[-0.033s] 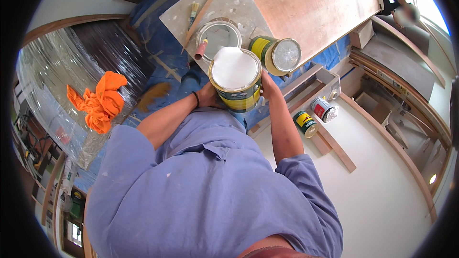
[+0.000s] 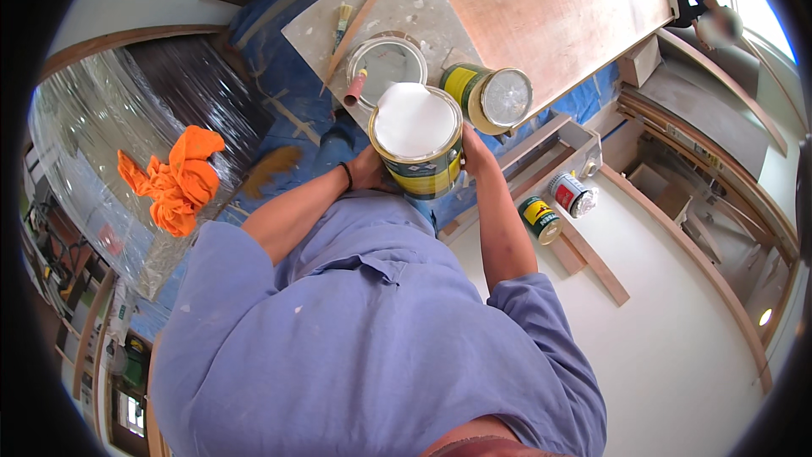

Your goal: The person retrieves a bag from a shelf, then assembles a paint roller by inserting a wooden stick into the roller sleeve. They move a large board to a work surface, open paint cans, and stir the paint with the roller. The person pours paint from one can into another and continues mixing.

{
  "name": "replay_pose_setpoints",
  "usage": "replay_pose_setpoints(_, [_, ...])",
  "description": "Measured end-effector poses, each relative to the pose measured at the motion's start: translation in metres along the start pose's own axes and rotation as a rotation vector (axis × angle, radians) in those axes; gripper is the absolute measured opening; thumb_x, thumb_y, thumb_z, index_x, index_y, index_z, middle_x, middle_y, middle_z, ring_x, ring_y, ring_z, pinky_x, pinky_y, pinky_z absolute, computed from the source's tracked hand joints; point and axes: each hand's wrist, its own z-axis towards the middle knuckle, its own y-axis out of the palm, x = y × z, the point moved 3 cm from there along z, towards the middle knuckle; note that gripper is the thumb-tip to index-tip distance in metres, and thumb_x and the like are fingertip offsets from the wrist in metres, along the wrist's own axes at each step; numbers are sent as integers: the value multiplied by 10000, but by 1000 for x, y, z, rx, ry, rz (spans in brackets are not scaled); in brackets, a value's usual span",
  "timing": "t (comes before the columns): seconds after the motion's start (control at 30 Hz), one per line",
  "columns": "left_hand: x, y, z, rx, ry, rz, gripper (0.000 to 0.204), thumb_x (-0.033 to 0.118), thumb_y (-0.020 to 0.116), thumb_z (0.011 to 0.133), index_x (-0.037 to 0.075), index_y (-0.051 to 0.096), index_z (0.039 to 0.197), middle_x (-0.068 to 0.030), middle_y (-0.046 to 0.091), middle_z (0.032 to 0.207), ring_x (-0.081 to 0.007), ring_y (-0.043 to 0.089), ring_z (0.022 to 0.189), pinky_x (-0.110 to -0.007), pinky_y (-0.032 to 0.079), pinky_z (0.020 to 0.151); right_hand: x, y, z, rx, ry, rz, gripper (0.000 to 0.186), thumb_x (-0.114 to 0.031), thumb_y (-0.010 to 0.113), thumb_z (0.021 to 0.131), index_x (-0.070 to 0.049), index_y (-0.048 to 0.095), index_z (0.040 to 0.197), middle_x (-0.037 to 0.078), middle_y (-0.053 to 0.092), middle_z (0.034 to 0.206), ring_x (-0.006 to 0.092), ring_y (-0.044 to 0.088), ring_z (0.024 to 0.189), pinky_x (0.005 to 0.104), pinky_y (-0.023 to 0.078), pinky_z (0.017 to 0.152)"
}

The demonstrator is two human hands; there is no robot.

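Note:
In front of my waist, an open-topped paint can (image 2: 425,179) with a green and yellow label is held between both hands. White paint (image 2: 414,123) shows inside its rim. My left hand (image 2: 369,167) grips its left side, and my right hand (image 2: 479,155) its right; the fingers are partly hidden behind the can. Just beyond it, on the table, lies a round grey lid or tray (image 2: 391,68) with a small reddish cylinder (image 2: 356,89) at its edge. A second can (image 2: 474,91), its top covered in clear wrap, stands to the right at the table's edge.
A brush (image 2: 342,24) and a wooden stick (image 2: 359,30) lie on the worktable (image 2: 541,8). An orange cloth (image 2: 184,182) rests on plastic sheeting at left. Two smaller cans (image 2: 541,218) and wood strips (image 2: 596,267) sit on a white panel at right. Another person (image 2: 689,0) is far right.

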Motion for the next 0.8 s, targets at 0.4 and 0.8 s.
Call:
replay_pose_setpoints(0.4, [5, -12, 13, -86, 2, 35, 935, 856, 258, 982, 193, 410, 1624, -136, 428, 1648, -422, 488, 1429, -645, 433, 1137, -7, -12, 22, 2, 11, -81, 637, -620, 441, 1058, -205, 551, 1528, 13, 593, 1502, 202, 515, 1369, 483, 381, 1131])
replay_pose_setpoints(0.8, [8, -10, 10, -81, -1, 77, 978, 870, 228, 967, 166, 416, 1618, -155, 450, 1630, -443, 526, 1387, -631, 474, 1101, -3, -21, 35, -52, 36, -146, 739, -729, 425, 1005, -270, 472, 1582, 52, 489, 1605, 336, 440, 1427, 627, 359, 1119])
